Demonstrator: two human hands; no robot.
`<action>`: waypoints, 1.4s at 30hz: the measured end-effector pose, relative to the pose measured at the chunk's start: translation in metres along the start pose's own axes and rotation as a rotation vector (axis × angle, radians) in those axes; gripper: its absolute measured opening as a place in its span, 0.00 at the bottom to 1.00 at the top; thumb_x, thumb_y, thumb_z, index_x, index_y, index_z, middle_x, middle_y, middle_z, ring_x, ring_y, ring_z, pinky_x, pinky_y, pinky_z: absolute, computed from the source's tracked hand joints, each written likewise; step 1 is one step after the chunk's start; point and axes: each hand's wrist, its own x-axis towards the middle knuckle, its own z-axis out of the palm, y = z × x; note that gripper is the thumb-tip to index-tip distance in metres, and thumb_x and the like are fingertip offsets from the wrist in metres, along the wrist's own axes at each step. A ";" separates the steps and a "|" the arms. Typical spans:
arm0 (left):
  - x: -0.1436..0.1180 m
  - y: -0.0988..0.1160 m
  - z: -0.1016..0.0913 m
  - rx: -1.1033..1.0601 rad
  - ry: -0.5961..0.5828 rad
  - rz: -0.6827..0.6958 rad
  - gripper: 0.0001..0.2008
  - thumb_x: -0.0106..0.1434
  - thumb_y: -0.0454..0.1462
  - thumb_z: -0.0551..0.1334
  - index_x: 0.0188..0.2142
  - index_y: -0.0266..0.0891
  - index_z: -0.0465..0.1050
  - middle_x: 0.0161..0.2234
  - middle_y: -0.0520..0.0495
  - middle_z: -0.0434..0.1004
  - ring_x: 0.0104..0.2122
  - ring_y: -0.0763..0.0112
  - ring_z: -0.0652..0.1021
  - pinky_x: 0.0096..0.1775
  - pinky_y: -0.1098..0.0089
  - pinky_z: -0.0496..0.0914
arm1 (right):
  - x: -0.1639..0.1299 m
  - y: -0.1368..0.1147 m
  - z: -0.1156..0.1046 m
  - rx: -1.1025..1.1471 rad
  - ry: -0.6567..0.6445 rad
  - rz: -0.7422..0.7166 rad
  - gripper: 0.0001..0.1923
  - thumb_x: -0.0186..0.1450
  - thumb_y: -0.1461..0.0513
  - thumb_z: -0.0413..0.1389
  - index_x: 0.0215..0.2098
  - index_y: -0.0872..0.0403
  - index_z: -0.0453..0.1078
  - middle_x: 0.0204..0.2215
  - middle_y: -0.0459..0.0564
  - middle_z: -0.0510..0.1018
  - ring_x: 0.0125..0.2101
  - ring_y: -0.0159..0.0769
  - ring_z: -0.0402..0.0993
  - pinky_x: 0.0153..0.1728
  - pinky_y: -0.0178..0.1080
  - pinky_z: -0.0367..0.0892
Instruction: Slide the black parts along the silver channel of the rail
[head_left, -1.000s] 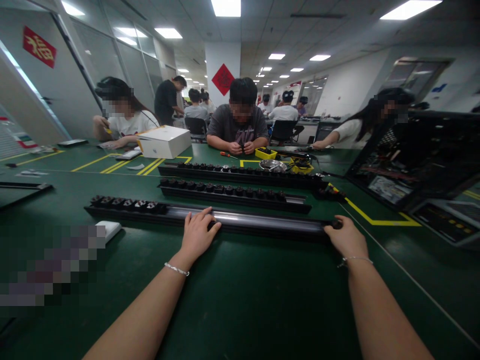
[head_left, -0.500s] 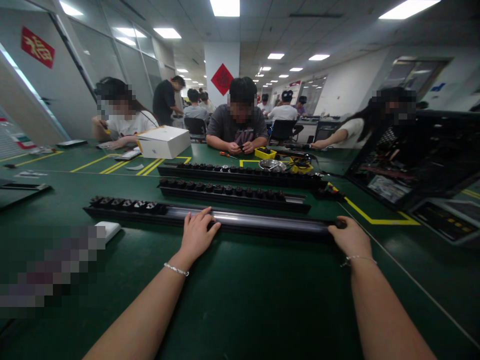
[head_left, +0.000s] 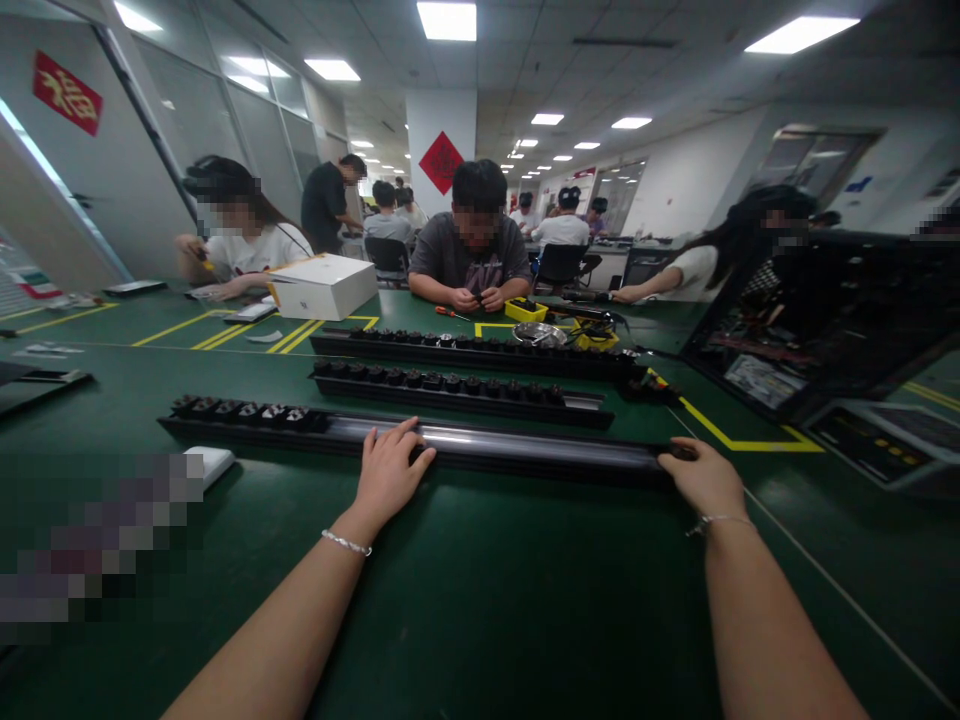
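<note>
Green table (head_left: 480,600) lies under both arms. The left hand (head_left: 386,475) rests flat and open on the middle of the near black strip (head_left: 525,448). The right hand (head_left: 703,478) curls over the strip's right end. Behind lie two more strips (head_left: 457,385), then a white box (head_left: 324,286).

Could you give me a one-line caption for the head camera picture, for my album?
Left hand and right hand rest on the nearest black socket rail on a green workbench.
</note>
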 end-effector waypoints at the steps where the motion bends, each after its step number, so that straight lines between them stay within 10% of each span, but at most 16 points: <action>1: 0.000 0.000 0.000 0.002 0.003 -0.001 0.10 0.63 0.45 0.54 0.35 0.45 0.71 0.56 0.47 0.68 0.52 0.59 0.70 0.59 0.47 0.51 | 0.001 0.001 0.000 0.010 0.004 -0.009 0.26 0.49 0.55 0.54 0.46 0.54 0.71 0.42 0.56 0.75 0.41 0.47 0.70 0.43 0.47 0.65; 26: 0.000 0.002 0.006 0.046 0.035 -0.100 0.11 0.61 0.45 0.57 0.35 0.44 0.72 0.59 0.43 0.63 0.61 0.50 0.57 0.58 0.39 0.46 | 0.009 0.007 -0.001 0.109 0.074 0.120 0.20 0.48 0.54 0.56 0.38 0.51 0.72 0.39 0.53 0.74 0.39 0.47 0.69 0.43 0.50 0.65; 33: 0.001 0.003 0.006 -0.014 0.014 -0.083 0.08 0.61 0.43 0.56 0.33 0.43 0.71 0.57 0.44 0.65 0.61 0.53 0.59 0.58 0.37 0.45 | 0.013 0.016 -0.008 0.405 0.300 0.243 0.22 0.46 0.61 0.58 0.40 0.56 0.71 0.36 0.53 0.76 0.34 0.41 0.70 0.35 0.42 0.69; 42: 0.000 0.004 0.008 -0.061 0.032 -0.101 0.07 0.61 0.40 0.55 0.32 0.41 0.68 0.58 0.41 0.63 0.61 0.53 0.58 0.58 0.37 0.43 | 0.058 0.021 0.022 0.322 0.067 0.016 0.23 0.52 0.56 0.57 0.45 0.57 0.70 0.41 0.55 0.76 0.39 0.41 0.71 0.41 0.42 0.65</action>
